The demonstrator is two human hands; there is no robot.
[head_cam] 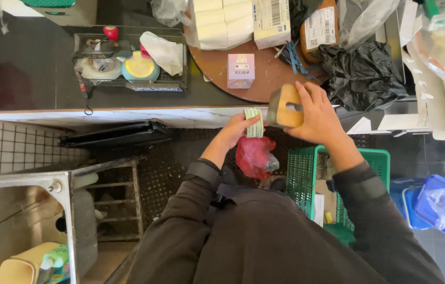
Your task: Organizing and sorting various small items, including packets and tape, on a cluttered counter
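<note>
Head view, looking straight down over dark sleeves: two hands raised side by side at the counter edge. Left hand is closed around one small roll of green-and-white striped tape, fingers wrapped on its near side, roll standing on edge. Right hand grips one tan tape dispenser, thumb and fingers clamped over its body; the dispenser sits just right of the roll and appears to touch it, though the contact point is partly hidden. Directly below the left hand: one red plastic bag, bunched. Below the right wrist: one green mesh basket holding cardboard and small items too dim to tell apart. Farther right of the right arm, low: one blue plastic container with a clear bag on it. Far to the left of the left hand, low: one steel sink with one tan tub in it. Beyond the hands, on the counter: one round brown board carrying one small pink box, just above the left hand. Beyond the right hand: one crumpled black bag. Well left of the left hand: one wire tray with two round lidded tubs, one white, one blue with yellow top. Farthest: one stack of white packets.
</note>
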